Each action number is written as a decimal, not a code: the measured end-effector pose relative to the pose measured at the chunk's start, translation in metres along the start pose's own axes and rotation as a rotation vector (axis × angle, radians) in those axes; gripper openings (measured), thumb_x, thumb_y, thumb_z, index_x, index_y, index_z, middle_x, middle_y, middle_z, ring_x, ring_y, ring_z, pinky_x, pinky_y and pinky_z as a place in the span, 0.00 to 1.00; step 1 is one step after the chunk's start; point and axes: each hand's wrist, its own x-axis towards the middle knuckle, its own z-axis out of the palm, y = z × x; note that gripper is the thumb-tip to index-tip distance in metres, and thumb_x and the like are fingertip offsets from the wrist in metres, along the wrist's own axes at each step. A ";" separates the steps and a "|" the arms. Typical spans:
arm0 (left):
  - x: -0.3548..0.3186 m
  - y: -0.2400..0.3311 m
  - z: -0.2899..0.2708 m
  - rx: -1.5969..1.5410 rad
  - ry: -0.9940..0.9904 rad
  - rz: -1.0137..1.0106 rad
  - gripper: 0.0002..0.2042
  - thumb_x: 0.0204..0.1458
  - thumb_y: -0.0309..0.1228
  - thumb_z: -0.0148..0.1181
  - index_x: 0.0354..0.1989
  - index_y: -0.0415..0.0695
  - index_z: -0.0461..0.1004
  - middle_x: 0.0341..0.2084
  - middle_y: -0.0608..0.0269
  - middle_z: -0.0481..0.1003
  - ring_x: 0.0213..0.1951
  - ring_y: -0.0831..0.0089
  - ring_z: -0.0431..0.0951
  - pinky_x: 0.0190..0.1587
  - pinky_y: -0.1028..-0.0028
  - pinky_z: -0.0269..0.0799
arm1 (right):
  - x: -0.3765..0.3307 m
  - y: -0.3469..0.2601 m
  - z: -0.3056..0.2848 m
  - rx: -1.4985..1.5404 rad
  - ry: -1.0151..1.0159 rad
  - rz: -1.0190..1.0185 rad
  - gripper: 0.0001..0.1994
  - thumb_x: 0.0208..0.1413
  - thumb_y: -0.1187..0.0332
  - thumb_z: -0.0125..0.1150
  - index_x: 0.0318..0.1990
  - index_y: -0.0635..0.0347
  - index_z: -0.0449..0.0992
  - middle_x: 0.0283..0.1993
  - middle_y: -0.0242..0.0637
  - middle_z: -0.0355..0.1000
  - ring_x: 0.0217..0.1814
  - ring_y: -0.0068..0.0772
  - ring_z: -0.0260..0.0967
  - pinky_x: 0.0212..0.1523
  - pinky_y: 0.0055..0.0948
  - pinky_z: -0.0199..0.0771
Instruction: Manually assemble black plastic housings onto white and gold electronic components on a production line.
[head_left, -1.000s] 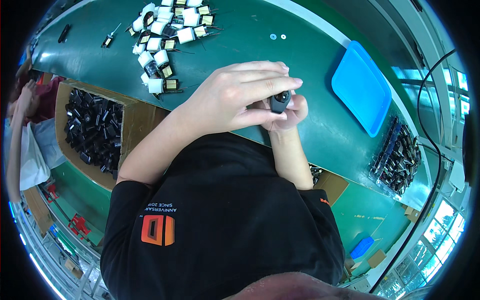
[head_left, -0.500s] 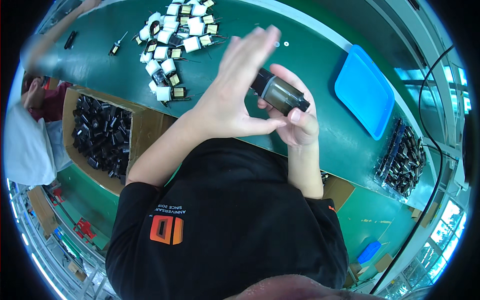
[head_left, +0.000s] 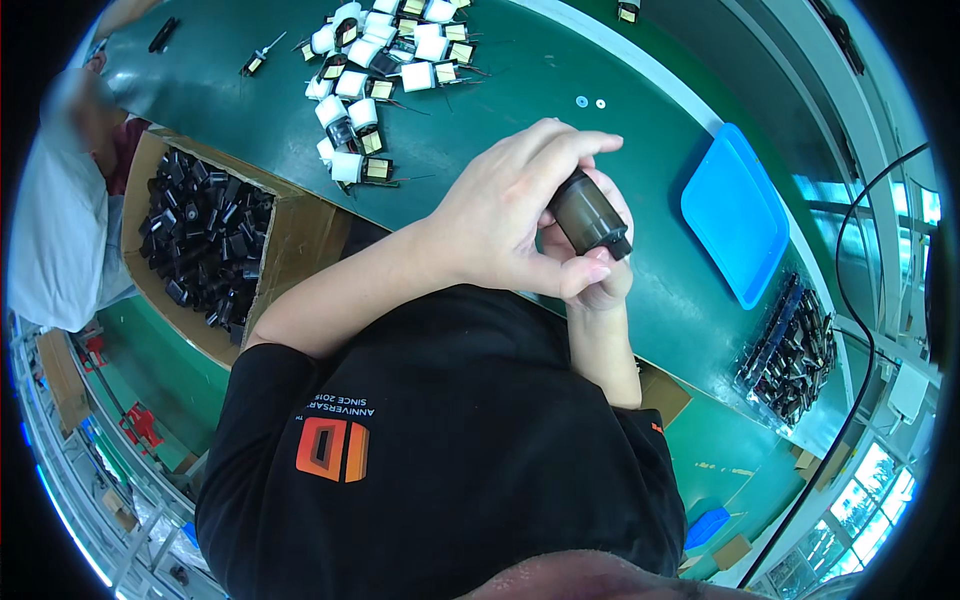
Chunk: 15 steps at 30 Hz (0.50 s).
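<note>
A smoky see-through cylinder [head_left: 588, 215] with a short black spout is held between my two hands, its spout tilted toward me and to the right. My left hand [head_left: 508, 200] curls over its far left end, fingers across the top and thumb beneath the near side. From the right, my right hand [head_left: 606, 287] grips the cylinder from behind and below, its thumb close to the spout. The cylinder's black far end is covered by my fingers. Ahead to the left, several white-capped parts with wire leads [head_left: 350, 85] lie grouped on the green table [head_left: 500, 100].
A cardboard box [head_left: 290, 240] of black parts [head_left: 205, 235] stands at the left, near a co-worker's pale garment [head_left: 60, 230]. Two small washers [head_left: 582, 102] lie beyond my hands. Rightward are a blue tray [head_left: 735, 215] and a clear bag of dark metallic pieces [head_left: 790, 350].
My left hand has come down and closed around the cylinder's far end, having been raised with fingers extended. The cylinder has turned with its spout more toward me. The whole view has shifted slightly.
</note>
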 end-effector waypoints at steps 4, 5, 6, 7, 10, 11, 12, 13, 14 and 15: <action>-0.002 -0.005 0.001 -0.073 -0.058 -0.002 0.42 0.37 0.49 0.66 0.61 0.37 0.65 0.38 0.50 0.72 0.39 0.56 0.76 0.47 0.62 0.73 | -0.002 0.007 -0.002 -0.052 0.046 -0.086 0.36 0.37 0.66 0.79 0.56 0.68 0.68 0.59 0.46 0.67 0.46 0.38 0.74 0.51 0.33 0.77; -0.003 -0.006 0.001 -0.075 -0.066 0.000 0.42 0.37 0.49 0.66 0.61 0.37 0.65 0.38 0.50 0.72 0.39 0.56 0.76 0.47 0.62 0.73 | -0.003 0.007 -0.002 -0.063 0.061 -0.099 0.36 0.36 0.66 0.80 0.55 0.67 0.69 0.59 0.45 0.67 0.45 0.38 0.74 0.50 0.33 0.77; -0.003 -0.007 0.001 -0.067 -0.090 0.012 0.43 0.37 0.50 0.67 0.61 0.37 0.64 0.42 0.49 0.73 0.44 0.55 0.76 0.52 0.59 0.71 | -0.003 0.007 -0.003 -0.070 0.056 -0.090 0.36 0.36 0.64 0.81 0.54 0.67 0.69 0.53 0.44 0.70 0.43 0.37 0.75 0.46 0.32 0.77; -0.003 -0.006 0.000 -0.055 -0.112 0.021 0.44 0.37 0.51 0.67 0.62 0.37 0.64 0.45 0.48 0.74 0.48 0.54 0.77 0.56 0.56 0.69 | -0.009 0.001 -0.003 -0.063 0.056 -0.094 0.36 0.36 0.64 0.81 0.54 0.67 0.69 0.53 0.44 0.70 0.43 0.37 0.75 0.46 0.32 0.77; -0.005 0.000 -0.024 0.055 -0.144 0.136 0.47 0.38 0.59 0.68 0.63 0.38 0.64 0.55 0.48 0.72 0.59 0.53 0.72 0.65 0.49 0.58 | -0.043 -0.040 -0.006 -0.355 -0.003 -0.061 0.38 0.33 0.54 0.84 0.49 0.68 0.71 0.43 0.43 0.73 0.38 0.34 0.74 0.36 0.28 0.73; -0.007 -0.001 -0.050 0.131 -0.126 0.140 0.45 0.36 0.57 0.70 0.62 0.40 0.66 0.55 0.54 0.72 0.56 0.54 0.73 0.61 0.52 0.63 | -0.067 -0.073 -0.015 -0.667 -0.100 -0.122 0.35 0.29 0.53 0.84 0.43 0.67 0.75 0.39 0.44 0.75 0.36 0.36 0.74 0.35 0.29 0.72; -0.021 -0.012 -0.078 0.145 -0.029 0.101 0.42 0.36 0.57 0.70 0.58 0.41 0.70 0.54 0.53 0.73 0.51 0.55 0.75 0.57 0.55 0.67 | -0.086 -0.112 -0.022 -0.877 -0.257 -0.037 0.32 0.26 0.54 0.84 0.39 0.67 0.79 0.36 0.45 0.76 0.36 0.39 0.74 0.36 0.32 0.72; -0.039 -0.018 -0.105 0.293 0.210 0.101 0.32 0.40 0.49 0.71 0.50 0.39 0.74 0.47 0.54 0.76 0.47 0.60 0.77 0.52 0.61 0.70 | -0.119 -0.148 -0.025 -1.007 -0.327 0.154 0.32 0.26 0.58 0.83 0.41 0.68 0.80 0.36 0.45 0.77 0.35 0.40 0.75 0.38 0.32 0.72; -0.057 -0.020 -0.125 0.251 0.510 -0.053 0.18 0.50 0.34 0.67 0.45 0.36 0.75 0.39 0.56 0.77 0.43 0.68 0.78 0.47 0.70 0.73 | -0.143 -0.177 -0.024 -1.157 -0.358 0.423 0.32 0.29 0.61 0.82 0.45 0.69 0.79 0.37 0.42 0.77 0.35 0.37 0.75 0.38 0.32 0.73; -0.081 -0.029 -0.154 0.276 0.724 -0.203 0.09 0.55 0.21 0.59 0.44 0.34 0.75 0.36 0.60 0.76 0.39 0.72 0.78 0.43 0.76 0.72 | -0.180 -0.192 -0.033 -1.178 -0.156 0.710 0.30 0.32 0.66 0.81 0.46 0.69 0.79 0.38 0.40 0.77 0.34 0.30 0.74 0.37 0.30 0.73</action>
